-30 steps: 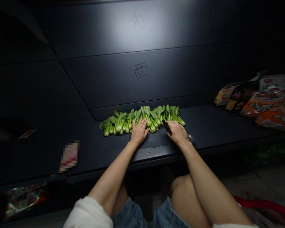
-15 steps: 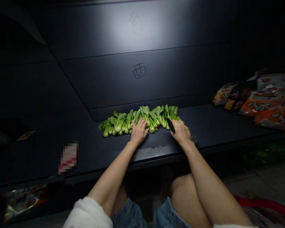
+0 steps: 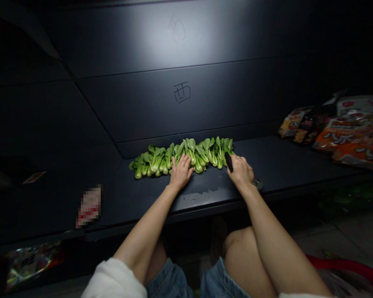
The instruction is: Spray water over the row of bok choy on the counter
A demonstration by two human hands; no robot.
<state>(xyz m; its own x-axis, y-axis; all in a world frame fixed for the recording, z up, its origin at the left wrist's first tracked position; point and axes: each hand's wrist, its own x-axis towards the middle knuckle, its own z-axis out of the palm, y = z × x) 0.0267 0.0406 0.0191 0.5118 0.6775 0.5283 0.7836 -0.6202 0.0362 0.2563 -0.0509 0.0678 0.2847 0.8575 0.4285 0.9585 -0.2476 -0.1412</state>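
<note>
Several heads of bok choy (image 3: pixel 155 160) lie side by side in a row on a dark shelf, leaves toward the back panel and pale stem ends toward me. My left hand (image 3: pixel 180 170) rests on the stems in the middle of the row, fingers stretched out and apart, holding nothing. At the right end, my right hand (image 3: pixel 240 170) is closed around what looks like a spray bottle (image 3: pixel 229 162). Its black top shows by the thumb and a clear part pokes out beyond the wrist; my palm hides the rest.
The dark shelf (image 3: pixel 211 194) has a wet patch near its front edge. Colourful snack bags (image 3: pixel 351 140) are piled at the right. A small card (image 3: pixel 35 177) and a blurred-out item (image 3: pixel 90 207) lie at the left. Below right is a red rim (image 3: pixel 345 265).
My right hand has shifted slightly right with the spray bottle, away from the stems. My left hand has barely moved, and the bok choy row looks the same.
</note>
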